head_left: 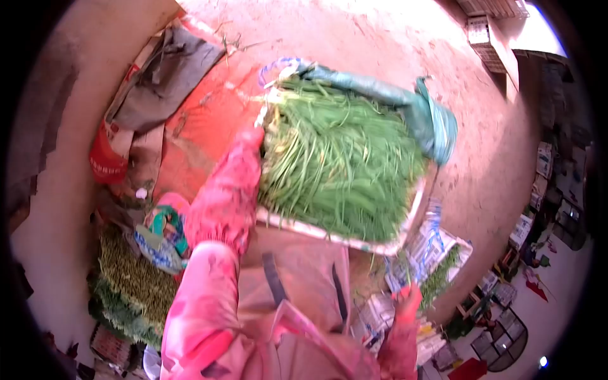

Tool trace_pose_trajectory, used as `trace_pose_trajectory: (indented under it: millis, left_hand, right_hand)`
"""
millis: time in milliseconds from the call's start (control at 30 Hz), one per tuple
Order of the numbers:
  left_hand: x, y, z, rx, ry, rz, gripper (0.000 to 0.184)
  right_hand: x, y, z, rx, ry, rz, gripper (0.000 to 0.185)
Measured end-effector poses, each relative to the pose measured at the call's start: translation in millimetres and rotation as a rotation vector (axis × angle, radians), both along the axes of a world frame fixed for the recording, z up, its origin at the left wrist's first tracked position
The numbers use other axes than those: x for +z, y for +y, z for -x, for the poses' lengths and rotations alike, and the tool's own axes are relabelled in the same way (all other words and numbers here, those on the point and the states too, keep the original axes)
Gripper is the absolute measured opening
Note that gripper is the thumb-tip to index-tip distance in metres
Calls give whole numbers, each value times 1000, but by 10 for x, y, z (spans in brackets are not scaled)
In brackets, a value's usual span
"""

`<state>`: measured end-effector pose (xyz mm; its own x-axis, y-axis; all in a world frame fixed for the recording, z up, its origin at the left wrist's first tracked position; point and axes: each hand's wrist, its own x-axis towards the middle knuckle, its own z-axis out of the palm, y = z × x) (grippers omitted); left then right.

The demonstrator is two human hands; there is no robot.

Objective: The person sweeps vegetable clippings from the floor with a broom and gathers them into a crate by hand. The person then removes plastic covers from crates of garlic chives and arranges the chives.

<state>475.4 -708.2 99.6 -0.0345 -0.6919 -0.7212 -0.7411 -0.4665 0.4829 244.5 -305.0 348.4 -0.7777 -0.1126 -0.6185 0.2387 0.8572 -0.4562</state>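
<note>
A shallow white-rimmed tray [373, 246] is heaped with long green leafy stalks [342, 158], perhaps garlic chives, their pale ends at the left. My left hand [254, 134] is at the tray's left edge, at the end of a red sleeve; its fingers are hidden. Below the tray's right corner, my right hand [409, 300] looks closed, with a thin green strand by its fingertips, too blurred to make out. A teal plastic sheet [434, 123] lies folded along the tray's far and right edges.
A grey cloth [161, 76] lies on red sheeting [199, 142] at the left. Bundled greens [136, 278] are stacked at lower left. A smaller tray of greens [453, 269] and blue-white packaging [427, 237] sit at the right. Crates [491, 47] stand at upper right.
</note>
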Motion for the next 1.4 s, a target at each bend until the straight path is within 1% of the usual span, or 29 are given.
trace_pose_trajectory:
  millis: [33,67,133,167,200,267,300,333,367,433,500,533,567,633,700,767,833,900,933,967,1000,1033,1100,1167,1200,1267,1300,1333,1400]
  left_hand:
    - [-34,-106,-175,77,0,22,33]
    - [-160,-575,-139,122,42,94,31]
    - [-616,-573,-21,112,109,21,29]
    - [-754,-443,-111,105,107,-38,28]
    - [-594,-426,-56,219,119,-185,27]
    - [-1079,-410,-215,169,304,-18,26]
    - [-1553,-449,-370,-53,135,100,26]
    - [-1531,-517,-496,-53,229,130,27]
    - [-1586,-480,-537,-151,97,112,23]
    - [-1754,-388,-683,-92,213,135,21]
    - [-1977,-294,-870,-90,202,62,24]
    - [-1867,-279,-864,-76,200,12,27]
    - [-1706,-124,-836,-159,1,128,26]
    - [-2273,-60,-1197,-383,-3,72,25]
    - [-2517,19,-1232,213,534,-116,24]
    - [-1873,-195,-1029,-451,77,59,25]
    - [-2467,-78,-1299,-580,-74,307,29]
    - [-2113,-150,-1120,-106,206,-55,31]
    - [-1864,-215,-1026,-189,268,7,31]
    - [-1702,-304,-892,-462,-23,113,29]
    - [-1723,-346,-941,-471,-37,94,29]
    - [-1767,-401,-1005,-653,-43,173,29]
    - [-1923,-571,-1023,-796,-31,230,27]
    - [-1483,-651,-635,-732,-126,136,26]
    - [-1819,-715,-867,-1013,-224,356,29]
    - [-1717,-675,-714,-812,-170,239,29]
    - [-1661,-674,-652,-758,-167,209,30]
    - [-1646,-676,-620,-734,-160,202,30]
    - [-1655,-639,-649,-682,-162,171,30]
  right_hand:
    - [-207,-132,140,148,49,48,25]
    - [-426,-281,286,290,105,99,26]
    - [-418,388,313,240,25,122,27]
    - [-413,445,351,-203,-101,203,32]
    - [-319,350,450,-36,-126,79,36]
    - [-321,69,528,-78,-249,27,40]
    - [-429,66,600,-67,-257,16,39]
    - [-455,-57,522,-51,-277,-6,39]
    - [-525,-125,526,-80,-279,-25,39]
    - [-575,-212,455,-164,-183,7,36]
    - [-745,-178,526,-204,-233,-33,35]
    - [-829,-199,554,-231,-273,-50,36]
    - [-906,-224,550,-247,-287,-73,36]
    - [-1030,-285,401,-361,-333,-35,34]
    - [-1007,-142,412,-386,-301,-46,34]
    - [-1006,-118,670,-422,-8,193,34]
    - [-942,-187,781,-512,-116,313,32]
    - [-906,-656,546,-354,-167,-61,31]
    - [-1018,-501,357,-426,-139,27,32]
    - [-973,-530,419,-439,-141,27,32]
    - [-810,-599,558,-445,-173,-1,34]
    - [-667,-563,643,-453,-200,-32,35]
    - [-569,-511,807,-406,-231,54,35]
    - [-503,-675,889,-454,-266,126,34]
    - [-527,-756,944,-454,-260,139,34]
    - [-542,-858,1056,-312,-96,178,30]
    - [-611,-855,1211,-322,-44,123,28]
    - [-766,-798,1416,-329,10,72,27]
    - [-1379,-454,1756,-318,30,151,29]
